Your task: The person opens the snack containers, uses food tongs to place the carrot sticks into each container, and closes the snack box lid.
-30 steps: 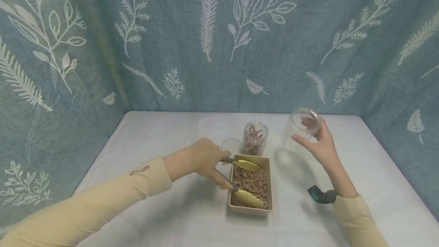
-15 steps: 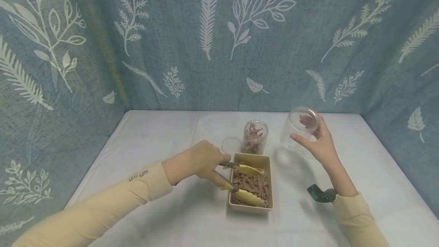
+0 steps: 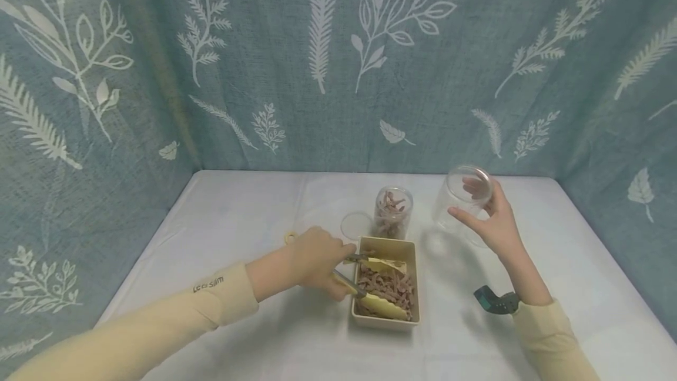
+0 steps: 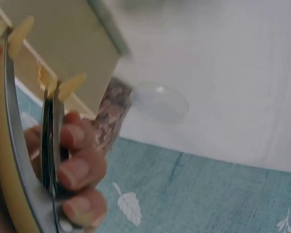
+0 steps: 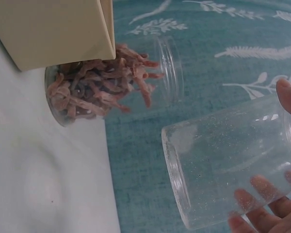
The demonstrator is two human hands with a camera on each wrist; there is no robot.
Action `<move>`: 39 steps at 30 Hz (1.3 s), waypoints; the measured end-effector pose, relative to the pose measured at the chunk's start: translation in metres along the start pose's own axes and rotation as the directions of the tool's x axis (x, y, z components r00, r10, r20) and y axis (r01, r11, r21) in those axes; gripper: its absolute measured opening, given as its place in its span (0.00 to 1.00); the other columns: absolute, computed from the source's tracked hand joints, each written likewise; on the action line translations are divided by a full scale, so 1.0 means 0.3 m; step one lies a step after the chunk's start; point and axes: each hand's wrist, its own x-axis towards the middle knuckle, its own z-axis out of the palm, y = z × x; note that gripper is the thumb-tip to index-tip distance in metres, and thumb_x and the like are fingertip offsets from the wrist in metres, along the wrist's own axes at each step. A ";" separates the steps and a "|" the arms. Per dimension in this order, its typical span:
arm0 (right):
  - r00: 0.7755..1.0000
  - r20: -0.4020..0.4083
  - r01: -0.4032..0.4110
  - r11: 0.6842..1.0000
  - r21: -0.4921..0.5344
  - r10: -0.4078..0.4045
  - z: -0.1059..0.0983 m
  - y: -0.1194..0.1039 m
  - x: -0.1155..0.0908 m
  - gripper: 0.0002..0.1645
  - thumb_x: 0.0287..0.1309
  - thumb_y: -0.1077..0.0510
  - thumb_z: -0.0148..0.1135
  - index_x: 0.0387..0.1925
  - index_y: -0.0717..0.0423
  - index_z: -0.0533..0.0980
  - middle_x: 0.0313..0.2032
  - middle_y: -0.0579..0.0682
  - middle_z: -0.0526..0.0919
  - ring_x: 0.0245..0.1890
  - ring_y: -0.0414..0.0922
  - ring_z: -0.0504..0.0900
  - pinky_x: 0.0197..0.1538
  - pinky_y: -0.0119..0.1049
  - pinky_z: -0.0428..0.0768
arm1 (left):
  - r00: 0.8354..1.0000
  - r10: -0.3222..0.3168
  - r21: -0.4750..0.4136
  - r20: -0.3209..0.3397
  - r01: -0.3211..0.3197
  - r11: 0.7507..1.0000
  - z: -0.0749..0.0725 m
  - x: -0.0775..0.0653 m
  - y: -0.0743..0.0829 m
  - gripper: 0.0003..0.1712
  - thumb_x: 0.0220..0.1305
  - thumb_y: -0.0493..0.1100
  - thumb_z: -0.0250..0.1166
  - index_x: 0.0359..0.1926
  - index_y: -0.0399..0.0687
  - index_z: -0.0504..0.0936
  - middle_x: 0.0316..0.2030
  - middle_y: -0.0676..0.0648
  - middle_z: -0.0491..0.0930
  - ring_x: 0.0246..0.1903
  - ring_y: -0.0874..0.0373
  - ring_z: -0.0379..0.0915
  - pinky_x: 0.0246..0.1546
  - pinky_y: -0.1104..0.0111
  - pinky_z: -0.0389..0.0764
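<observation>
My left hand (image 3: 319, 260) grips a pair of tongs (image 3: 386, 307) with yellow scalloped tips. Their arms are spread, both tips inside a beige rectangular box (image 3: 385, 323), among brown meat-like strips (image 3: 394, 287). In the left wrist view my fingers (image 4: 77, 172) curl round one arm of the tongs. To the right, my right hand (image 3: 497, 225) holds a clear jar (image 3: 449, 201), thumb on one side and fingers on the other. It is tilted above the table, and the right wrist view shows only small specks on its wall (image 5: 223, 160).
Just behind the box stands a second clear jar (image 3: 392, 213) filled with similar strips. A clear round lid (image 3: 355, 226) lies left of that jar. White cloth covers the table (image 3: 254, 204), and a patterned teal curtain (image 3: 296, 128) hangs behind and at both sides.
My left hand has shifted slightly left and toward me; a yellow ring now shows behind it. Strips have moved toward the box's near end, baring its far end. My right hand stays nearly still.
</observation>
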 end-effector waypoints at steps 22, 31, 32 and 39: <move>1.000 0.021 -0.020 1.000 -0.008 0.020 0.001 -0.002 -0.005 0.49 0.47 0.59 0.70 0.68 0.44 0.55 0.60 0.58 0.69 0.60 0.54 0.66 0.63 0.58 0.58 | 0.981 0.023 -0.143 -0.191 -0.051 0.988 0.044 -0.012 -0.048 0.23 0.42 0.70 0.62 0.27 0.59 0.72 0.11 0.63 0.60 0.12 0.68 0.50 0.11 0.75 0.53; 1.000 0.018 -0.013 1.000 -0.010 0.013 0.005 0.001 -0.005 0.49 0.47 0.59 0.71 0.68 0.43 0.55 0.59 0.58 0.69 0.59 0.41 0.68 0.63 0.59 0.59 | 0.978 0.029 -0.132 -0.208 -0.057 0.990 0.048 -0.018 -0.049 0.22 0.43 0.68 0.62 0.25 0.58 0.72 0.09 0.62 0.55 0.12 0.68 0.46 0.10 0.76 0.49; 1.000 0.018 -0.011 1.000 -0.009 0.011 0.004 0.000 -0.006 0.49 0.47 0.59 0.71 0.68 0.43 0.55 0.59 0.58 0.69 0.59 0.42 0.68 0.62 0.59 0.59 | 0.977 0.029 -0.128 -0.211 -0.057 0.990 0.050 -0.018 -0.050 0.22 0.44 0.68 0.61 0.24 0.58 0.71 0.09 0.62 0.54 0.12 0.68 0.45 0.10 0.76 0.49; 0.997 0.071 -0.015 0.999 -0.033 0.018 -0.017 0.004 -0.005 0.49 0.47 0.58 0.71 0.68 0.43 0.56 0.59 0.57 0.70 0.59 0.46 0.68 0.61 0.57 0.60 | 0.977 0.015 -0.139 -0.215 -0.045 0.989 0.058 -0.027 -0.055 0.23 0.45 0.68 0.61 0.22 0.59 0.64 0.09 0.62 0.53 0.12 0.68 0.45 0.11 0.76 0.49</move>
